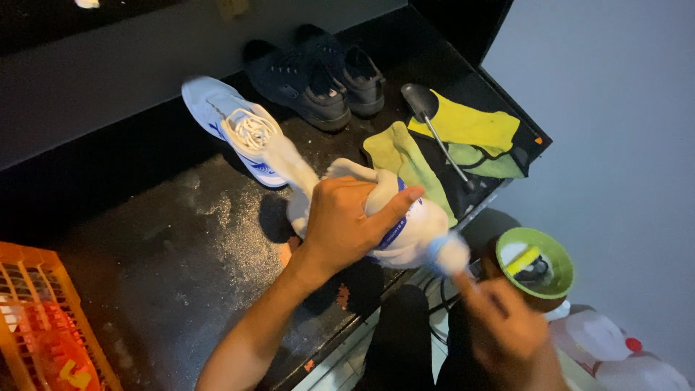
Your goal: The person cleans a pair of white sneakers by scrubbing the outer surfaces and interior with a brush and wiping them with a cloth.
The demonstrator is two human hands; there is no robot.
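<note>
My left hand (347,224) grips a white sneaker (416,232) with a blue band and holds it over the front edge of the black counter (181,253). My right hand (507,326), blurred by motion, is closed on a small brush (450,253) whose pale head touches the sneaker's right end. A second white and light-blue sneaker (239,130) with loose laces lies on the counter behind. A white cloth or sock runs from it towards my left hand.
A pair of black shoes (318,80) stands at the back. Yellow-green cloths (463,127) and a black long-handled tool (427,108) lie to the right. A green bowl (550,253) sits beside my right hand. White bottles (601,340) are at bottom right, an orange crate (36,304) at left.
</note>
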